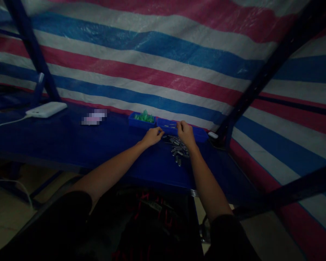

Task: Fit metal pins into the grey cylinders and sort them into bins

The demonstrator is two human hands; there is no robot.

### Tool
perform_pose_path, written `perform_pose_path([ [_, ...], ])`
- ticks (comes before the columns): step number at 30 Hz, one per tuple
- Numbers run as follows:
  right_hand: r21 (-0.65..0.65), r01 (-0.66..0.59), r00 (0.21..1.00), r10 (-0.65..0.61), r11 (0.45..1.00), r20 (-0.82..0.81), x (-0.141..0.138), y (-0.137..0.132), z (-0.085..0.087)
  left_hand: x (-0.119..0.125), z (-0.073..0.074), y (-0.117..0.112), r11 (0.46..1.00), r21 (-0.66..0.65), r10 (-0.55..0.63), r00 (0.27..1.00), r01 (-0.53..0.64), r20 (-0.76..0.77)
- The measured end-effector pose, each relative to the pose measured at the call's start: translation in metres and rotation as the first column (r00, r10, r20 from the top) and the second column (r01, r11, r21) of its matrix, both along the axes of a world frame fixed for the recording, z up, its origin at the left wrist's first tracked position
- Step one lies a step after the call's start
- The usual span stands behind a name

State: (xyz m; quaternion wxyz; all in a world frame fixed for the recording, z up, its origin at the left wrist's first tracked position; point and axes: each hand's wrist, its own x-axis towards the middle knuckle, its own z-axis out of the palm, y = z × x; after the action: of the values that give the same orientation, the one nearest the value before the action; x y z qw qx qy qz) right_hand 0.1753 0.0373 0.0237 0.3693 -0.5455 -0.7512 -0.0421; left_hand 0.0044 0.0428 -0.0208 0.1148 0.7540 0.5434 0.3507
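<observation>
Both my hands reach to the far side of a dark blue table [70, 141]. My left hand [153, 136] rests on the table with fingers curled closed, just left of a pile of several small grey metal parts [178, 149]. My right hand [186, 133] is closed in a pinch above that pile, right in front of a blue tray [168, 127]; what it holds is too small to make out. A second blue tray [141, 121] to the left holds green pieces [144, 116].
A white power bank [46, 109] with a cable lies at the table's left. A small white object [213, 135] sits right of the trays. Dark blue shelf posts [32, 47] and a striped tarp [163, 54] stand behind. The scene is dim.
</observation>
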Motion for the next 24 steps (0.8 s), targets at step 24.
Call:
perform_pose_path([
  [24, -0.208, -0.322, 0.938, 0.341, 0.924, 0.062, -0.015, -0.002, -0.019, 0.002, 0.000, 0.009, 0.978, -0.208, -0.002, 0.998, 0.015, 0.059],
])
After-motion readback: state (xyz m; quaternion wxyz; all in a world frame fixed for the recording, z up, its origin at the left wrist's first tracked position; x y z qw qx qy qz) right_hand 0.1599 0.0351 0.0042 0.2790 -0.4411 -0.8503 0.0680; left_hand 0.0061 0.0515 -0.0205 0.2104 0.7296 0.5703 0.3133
